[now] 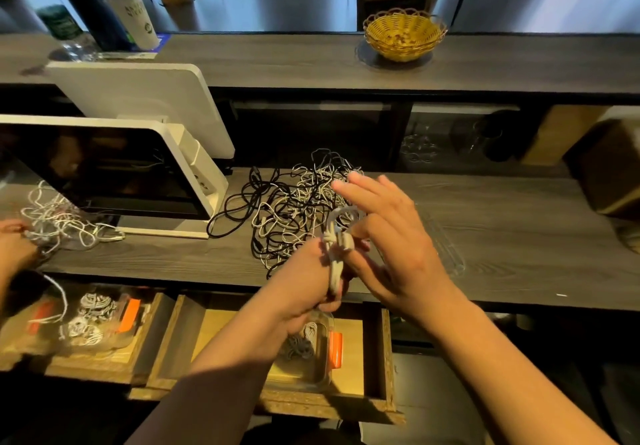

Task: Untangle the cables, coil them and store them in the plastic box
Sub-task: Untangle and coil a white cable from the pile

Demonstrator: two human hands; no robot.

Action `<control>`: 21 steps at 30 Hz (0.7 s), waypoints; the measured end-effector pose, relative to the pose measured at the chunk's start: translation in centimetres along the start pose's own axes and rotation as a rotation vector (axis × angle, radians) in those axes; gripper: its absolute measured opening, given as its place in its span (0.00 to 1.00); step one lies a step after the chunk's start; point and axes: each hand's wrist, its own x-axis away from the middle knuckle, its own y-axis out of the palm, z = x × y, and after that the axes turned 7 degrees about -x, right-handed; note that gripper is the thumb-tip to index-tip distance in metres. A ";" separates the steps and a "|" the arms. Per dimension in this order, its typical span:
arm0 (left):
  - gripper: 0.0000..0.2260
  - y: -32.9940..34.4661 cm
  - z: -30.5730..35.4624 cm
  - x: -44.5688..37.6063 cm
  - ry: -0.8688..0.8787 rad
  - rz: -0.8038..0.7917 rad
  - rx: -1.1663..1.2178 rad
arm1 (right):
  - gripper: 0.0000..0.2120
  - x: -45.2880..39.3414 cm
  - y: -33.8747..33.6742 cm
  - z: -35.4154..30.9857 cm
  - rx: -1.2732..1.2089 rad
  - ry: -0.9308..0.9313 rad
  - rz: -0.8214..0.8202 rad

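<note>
The left hand (304,282) grips a white coiled cable (337,247) upright, fingers curled round its lower end. The right hand (391,237), touching the coil's upper loop from the right, has its fingers spread and mostly straight. Just beyond both hands lies a tangled pile of black and white cables (291,205) on the counter (502,237). Directly below the left hand, the plastic box (311,347) sits in an open drawer (386,358), coils inside.
</note>
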 end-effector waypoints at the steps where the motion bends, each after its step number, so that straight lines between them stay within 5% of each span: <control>1: 0.08 -0.1 -0.2 0.0 -0.066 -0.030 0.052 | 0.07 -0.2 -0.1 -0.1 -0.046 0.016 -0.062; 9: 0.08 -0.1 -1.1 0.0 -0.255 -0.360 0.277 | 0.13 -0.6 0.1 0.1 -0.232 0.259 -0.260; 14: 0.18 0.3 -1.5 -0.7 -0.221 -0.371 0.453 | 0.11 0.0 0.9 0.7 -0.237 0.438 -0.191; 21: 0.14 1.4 -1.9 -0.8 -0.249 -0.325 0.595 | 0.09 0.2 0.9 1.2 -0.402 0.578 -0.208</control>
